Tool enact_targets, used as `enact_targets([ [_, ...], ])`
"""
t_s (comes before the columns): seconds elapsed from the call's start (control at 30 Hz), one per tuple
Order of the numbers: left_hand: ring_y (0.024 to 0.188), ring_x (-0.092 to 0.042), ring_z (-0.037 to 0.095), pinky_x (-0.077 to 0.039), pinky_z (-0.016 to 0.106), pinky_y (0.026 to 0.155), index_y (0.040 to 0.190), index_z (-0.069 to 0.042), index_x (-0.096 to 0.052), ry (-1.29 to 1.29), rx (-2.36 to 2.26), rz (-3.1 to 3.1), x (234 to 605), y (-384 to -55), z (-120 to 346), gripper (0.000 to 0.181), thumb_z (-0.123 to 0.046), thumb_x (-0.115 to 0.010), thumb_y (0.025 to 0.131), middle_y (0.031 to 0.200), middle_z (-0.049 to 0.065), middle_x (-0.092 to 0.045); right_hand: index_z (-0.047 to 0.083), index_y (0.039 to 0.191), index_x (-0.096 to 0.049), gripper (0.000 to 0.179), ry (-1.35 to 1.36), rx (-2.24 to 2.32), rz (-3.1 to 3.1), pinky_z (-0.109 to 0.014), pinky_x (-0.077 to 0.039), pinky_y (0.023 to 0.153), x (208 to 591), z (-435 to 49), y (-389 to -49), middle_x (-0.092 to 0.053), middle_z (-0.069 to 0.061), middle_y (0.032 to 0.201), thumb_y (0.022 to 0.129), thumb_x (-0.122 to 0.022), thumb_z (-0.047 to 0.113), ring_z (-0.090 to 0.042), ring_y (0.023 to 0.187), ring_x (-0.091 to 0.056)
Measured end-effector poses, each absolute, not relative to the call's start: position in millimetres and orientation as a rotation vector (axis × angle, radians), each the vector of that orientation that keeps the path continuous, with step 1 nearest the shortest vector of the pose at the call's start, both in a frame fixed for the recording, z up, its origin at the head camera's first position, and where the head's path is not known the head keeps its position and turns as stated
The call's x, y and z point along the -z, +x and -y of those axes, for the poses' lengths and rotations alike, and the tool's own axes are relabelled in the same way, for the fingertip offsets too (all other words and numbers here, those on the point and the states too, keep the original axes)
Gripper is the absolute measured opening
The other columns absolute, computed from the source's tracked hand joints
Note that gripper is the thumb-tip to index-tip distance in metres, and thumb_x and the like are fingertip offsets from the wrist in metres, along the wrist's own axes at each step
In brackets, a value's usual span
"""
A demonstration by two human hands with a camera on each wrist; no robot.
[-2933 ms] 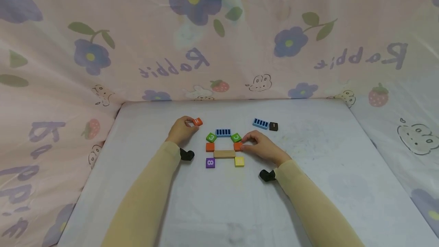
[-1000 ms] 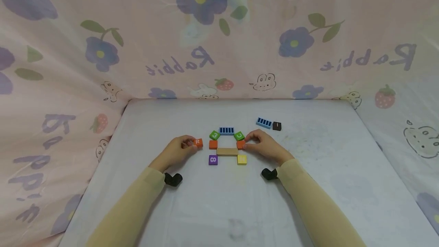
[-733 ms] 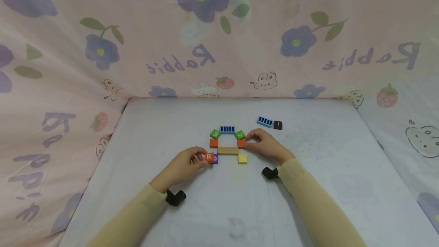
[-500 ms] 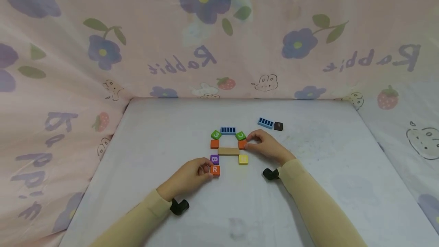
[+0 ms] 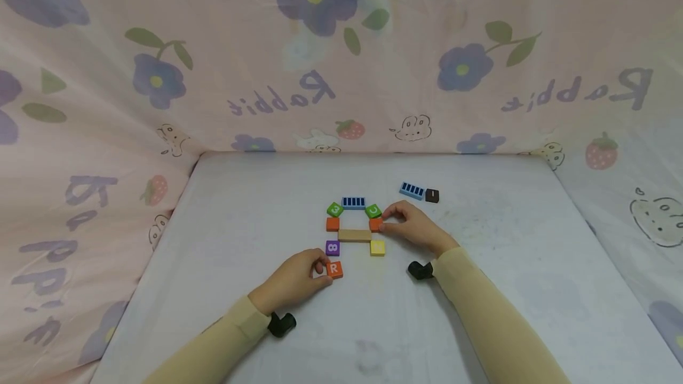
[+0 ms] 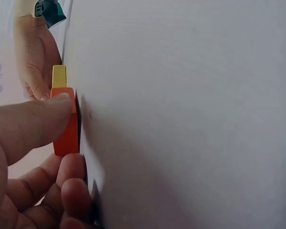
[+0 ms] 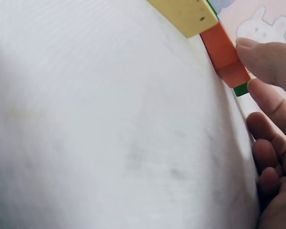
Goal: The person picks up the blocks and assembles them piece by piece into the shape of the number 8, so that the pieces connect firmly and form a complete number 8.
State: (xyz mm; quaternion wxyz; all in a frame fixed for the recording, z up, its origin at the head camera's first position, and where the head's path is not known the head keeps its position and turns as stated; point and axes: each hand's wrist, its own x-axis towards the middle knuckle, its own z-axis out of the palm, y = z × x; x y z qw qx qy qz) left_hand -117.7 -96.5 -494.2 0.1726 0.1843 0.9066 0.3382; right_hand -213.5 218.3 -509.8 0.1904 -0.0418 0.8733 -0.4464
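Note:
My left hand [image 5: 296, 280] pinches an orange block marked R [image 5: 334, 269] between thumb and fingers, low over or on the white table. A purple block marked 8 [image 5: 332, 248] lies just beyond it. My right hand [image 5: 416, 230] has thumb and index finger at the right end of a plain orange block [image 5: 376, 225]; its other fingers are curled close to the tabletop. A green block [image 5: 373, 211] touches that orange block's far side. A yellow block [image 5: 377, 248] lies nearer. In the left wrist view, the thumb lies over the orange block [image 6: 66, 129].
A wooden bar [image 5: 354, 236], another orange block [image 5: 332, 224], a green block marked 3 [image 5: 335, 210] and a blue slotted block [image 5: 354, 202] complete the ring. Farther right lie a second blue slotted block [image 5: 412, 190] and a dark block [image 5: 432, 195]. Patterned cloth surrounds the table [image 5: 480, 289].
My left hand has carried the R block from the far left toward me, past the purple block, to a spot just in front of it. The right hand has stayed at the plain orange block.

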Motion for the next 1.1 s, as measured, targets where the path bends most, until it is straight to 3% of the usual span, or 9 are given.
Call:
enact_targets([
  [0.57,0.068,-0.049,0.012,-0.042,0.029,0.061,0.096,-0.019,-0.060,0.422,-0.947,-2.600,491,-121,90,0.027,-0.038,-0.075,0.084,0.080,-0.006,-0.055,0.026,0.106,-0.061,0.043,-0.121,1.279,-2.449,-0.051,-0.025,0.108,514,-220,-217,-0.050,0.004,0.126,0.076,-0.077,0.053,-0.023,0.123,-0.039],
  [1.1,0.070,-0.050,0.013,-0.042,0.029,0.061,0.097,-0.014,-0.061,0.394,-0.910,-2.660,487,-115,77,0.034,-0.041,-0.076,0.082,0.079,-0.005,-0.055,0.026,0.106,-0.060,0.040,-0.126,1.264,-2.468,-0.051,-0.025,0.108,515,-219,-215,-0.050,0.005,0.126,0.078,-0.076,0.052,-0.023,0.123,-0.040],
])
